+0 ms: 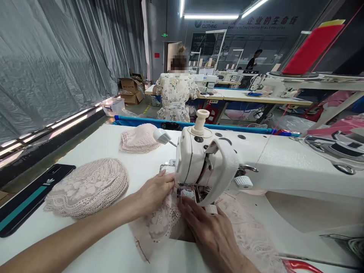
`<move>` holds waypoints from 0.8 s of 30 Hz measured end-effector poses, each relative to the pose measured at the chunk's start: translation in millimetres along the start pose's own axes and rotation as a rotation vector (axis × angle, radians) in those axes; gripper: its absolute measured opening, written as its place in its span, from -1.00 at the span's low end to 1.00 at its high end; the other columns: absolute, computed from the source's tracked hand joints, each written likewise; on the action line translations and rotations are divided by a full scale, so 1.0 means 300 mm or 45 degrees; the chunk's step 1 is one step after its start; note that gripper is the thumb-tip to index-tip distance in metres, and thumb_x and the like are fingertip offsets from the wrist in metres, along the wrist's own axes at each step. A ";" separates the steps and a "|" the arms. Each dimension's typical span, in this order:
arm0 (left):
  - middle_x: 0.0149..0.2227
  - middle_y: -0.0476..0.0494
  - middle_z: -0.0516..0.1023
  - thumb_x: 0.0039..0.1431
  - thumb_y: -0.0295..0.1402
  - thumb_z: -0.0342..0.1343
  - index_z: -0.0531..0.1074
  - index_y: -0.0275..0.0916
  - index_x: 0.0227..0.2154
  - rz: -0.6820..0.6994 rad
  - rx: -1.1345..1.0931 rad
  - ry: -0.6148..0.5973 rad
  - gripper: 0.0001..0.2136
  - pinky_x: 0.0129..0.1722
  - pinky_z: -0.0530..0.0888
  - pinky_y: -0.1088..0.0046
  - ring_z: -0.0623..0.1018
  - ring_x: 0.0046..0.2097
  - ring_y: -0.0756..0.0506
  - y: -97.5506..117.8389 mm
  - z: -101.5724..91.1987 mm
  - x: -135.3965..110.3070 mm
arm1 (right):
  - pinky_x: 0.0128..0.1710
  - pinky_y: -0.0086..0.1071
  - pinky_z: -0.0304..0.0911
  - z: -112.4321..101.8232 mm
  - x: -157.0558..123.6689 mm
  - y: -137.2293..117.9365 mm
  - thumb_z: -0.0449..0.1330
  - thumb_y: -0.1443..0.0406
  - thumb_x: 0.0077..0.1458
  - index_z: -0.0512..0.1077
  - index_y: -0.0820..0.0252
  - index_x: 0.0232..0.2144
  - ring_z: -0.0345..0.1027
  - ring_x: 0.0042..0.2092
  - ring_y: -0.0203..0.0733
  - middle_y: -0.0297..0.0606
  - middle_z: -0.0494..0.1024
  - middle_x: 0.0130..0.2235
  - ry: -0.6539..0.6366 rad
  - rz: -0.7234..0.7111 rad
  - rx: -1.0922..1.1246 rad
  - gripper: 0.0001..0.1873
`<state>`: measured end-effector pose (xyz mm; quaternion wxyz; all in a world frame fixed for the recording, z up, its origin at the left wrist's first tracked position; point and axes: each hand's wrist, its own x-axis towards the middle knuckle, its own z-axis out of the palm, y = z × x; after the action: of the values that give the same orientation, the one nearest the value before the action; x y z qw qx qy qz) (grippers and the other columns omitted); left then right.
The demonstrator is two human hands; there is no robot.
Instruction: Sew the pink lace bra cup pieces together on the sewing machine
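Pale pink lace fabric (160, 223) lies under the needle area of a white sewing machine (193, 159). My left hand (156, 191) is closed on the lace just left of the presser foot (179, 192), its fingertips partly hidden behind the machine head. On the near right side of the foot, my right hand (212, 229) has its thumb and fingers together at the lace edge, the fingertips partly covered. More of the lace (247, 223) spreads to the right, beneath the machine arm. Loose dark red thread ends show on the fabric's near corner.
Left on the white table are a folded lace pile (91, 185), lace cups (139, 138) and a black phone-like slab (36, 193). Red-handled scissors (301, 266) lie at the near right. A red thread cone (313, 49) stands above. Ahead sits another person (174, 94).
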<state>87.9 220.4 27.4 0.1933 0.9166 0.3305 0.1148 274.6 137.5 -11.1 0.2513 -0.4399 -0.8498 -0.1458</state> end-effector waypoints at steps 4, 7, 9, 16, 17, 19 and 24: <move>-0.16 -0.09 0.50 0.02 -0.73 -0.18 0.41 -0.27 -0.36 0.017 0.017 0.051 -0.67 -0.13 0.43 0.37 0.50 -0.21 -0.06 -0.014 0.008 0.014 | -0.39 -0.25 0.20 -0.003 0.005 0.001 -0.11 0.48 0.22 0.43 0.19 -0.11 0.42 -0.27 -0.06 -0.13 0.59 -0.12 -0.011 0.017 -0.024 -0.63; -0.16 -0.13 0.51 0.01 -0.73 -0.16 0.41 -0.30 -0.37 0.033 0.039 0.054 -0.69 -0.20 0.44 0.40 0.50 -0.19 -0.09 -0.018 0.008 0.017 | -0.37 -0.25 0.22 -0.003 0.005 0.002 -0.09 0.49 0.19 0.42 0.17 -0.09 0.41 -0.23 -0.06 -0.13 0.58 -0.10 -0.022 0.016 -0.033 -0.62; -0.15 -0.14 0.51 -0.03 -0.75 -0.15 0.41 -0.30 -0.36 0.048 0.055 0.059 -0.68 -0.20 0.44 0.40 0.50 -0.18 -0.09 -0.018 0.010 0.016 | -0.37 -0.26 0.21 -0.003 0.004 0.003 -0.08 0.48 0.18 0.42 0.16 -0.08 0.41 -0.24 -0.06 -0.13 0.59 -0.14 -0.029 0.013 -0.040 -0.62; -0.21 -0.09 0.51 0.03 -0.74 -0.15 0.41 -0.27 -0.37 0.067 0.110 0.100 -0.69 -0.10 0.42 0.35 0.51 -0.20 -0.08 -0.029 0.049 0.018 | -0.37 -0.26 0.10 -0.002 0.002 0.001 -0.08 0.51 0.16 0.43 0.19 -0.12 0.39 -0.33 -0.09 -0.11 0.60 -0.15 -0.019 0.006 -0.047 -0.63; -0.23 -0.08 0.51 0.03 -0.74 -0.14 0.40 -0.27 -0.39 0.076 0.123 0.103 -0.70 -0.08 0.42 0.34 0.50 -0.20 -0.08 -0.033 0.056 0.019 | -0.36 -0.26 0.09 -0.001 0.002 0.000 -0.07 0.51 0.15 0.43 0.19 -0.12 0.38 -0.34 -0.10 -0.12 0.59 -0.14 -0.013 0.007 -0.048 -0.63; -0.28 -0.06 0.51 0.03 -0.74 -0.14 0.38 -0.27 -0.42 0.096 0.151 0.109 -0.72 -0.08 0.42 0.31 0.50 -0.21 -0.09 -0.041 0.067 0.021 | -0.36 -0.25 0.07 0.000 0.001 -0.002 -0.05 0.51 0.14 0.43 0.17 -0.12 0.38 -0.34 -0.10 -0.13 0.60 -0.14 -0.011 0.006 -0.055 -0.63; -0.40 -0.07 0.46 -0.06 -0.76 -0.12 0.30 -0.28 -0.53 0.138 0.199 0.125 -0.75 -0.18 0.44 0.29 0.50 -0.30 -0.11 -0.046 0.071 0.024 | -0.37 -0.23 0.06 0.001 0.001 -0.005 -0.06 0.52 0.14 0.44 0.17 -0.13 0.35 -0.40 -0.12 -0.16 0.62 -0.22 -0.011 0.024 -0.072 -0.62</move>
<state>92.8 228.9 2.9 0.0984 0.9387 0.2974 0.1437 273.2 136.9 -11.3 0.2365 -0.4554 -0.8422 -0.1654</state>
